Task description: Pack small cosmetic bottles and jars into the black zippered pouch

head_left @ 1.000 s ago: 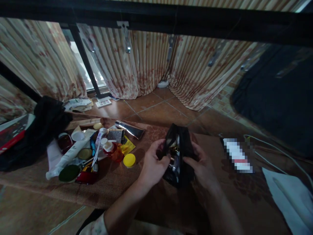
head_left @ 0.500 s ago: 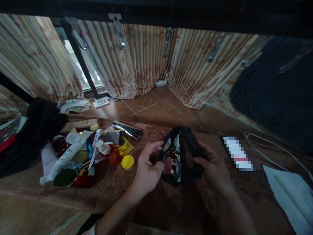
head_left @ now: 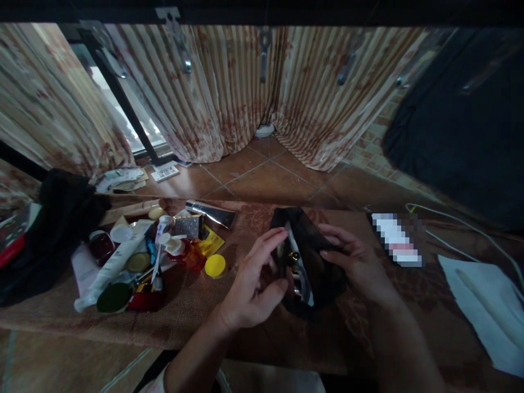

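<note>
A small black pouch [head_left: 317, 273] lies on the brown patterned tabletop [head_left: 196, 322], gaping, with small shiny items showing inside. My right hand [head_left: 356, 262] rests on the pouch's right side, its fingers curled over the cloth. On the left edge of the opening sits my left hand [head_left: 254, 284], fingers loosely spread, fingertips at the rim and thumb against the lower edge.
A heap of cosmetics lies at the left: a white tube [head_left: 112, 265], an orange pump bottle [head_left: 186, 254], a yellow lid [head_left: 215, 266], a silver tube [head_left: 210, 213]. Black cloth [head_left: 49, 224] lies far left. White paper [head_left: 487, 305], a cable [head_left: 462, 229] and a dark bag [head_left: 462, 120] are at right.
The pouch has settled lower and flatter on the table. My left hand loosened from its grip on the rim and its fingers spread. The view tilted slightly down.
</note>
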Motion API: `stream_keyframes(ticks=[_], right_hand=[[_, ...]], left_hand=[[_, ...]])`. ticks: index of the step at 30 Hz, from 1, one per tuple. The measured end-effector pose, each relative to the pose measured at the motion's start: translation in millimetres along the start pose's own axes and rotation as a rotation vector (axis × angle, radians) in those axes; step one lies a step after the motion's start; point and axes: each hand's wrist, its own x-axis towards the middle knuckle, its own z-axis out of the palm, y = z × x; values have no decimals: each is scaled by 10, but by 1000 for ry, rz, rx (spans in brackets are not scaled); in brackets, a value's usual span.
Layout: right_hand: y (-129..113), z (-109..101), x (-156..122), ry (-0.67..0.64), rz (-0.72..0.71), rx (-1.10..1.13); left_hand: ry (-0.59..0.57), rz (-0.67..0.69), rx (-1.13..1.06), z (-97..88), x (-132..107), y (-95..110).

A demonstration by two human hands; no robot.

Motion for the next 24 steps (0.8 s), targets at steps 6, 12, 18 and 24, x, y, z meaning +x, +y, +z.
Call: stream_keyframes(ticks=[6,12,18,24], right_hand=[[-48,45,-11,-102,17,4],[-97,60,-14,-89,-21,-80],[-203,-184,-236,-271,167,-234],[-137,-224,-224,-118,104,-449]], left_hand=[[-92,90,348,-161,160,-94],[-52,178,485,-171,254,-161],[22,218,513,-187,258,-133],[76,247,535,-187,264,-106]])
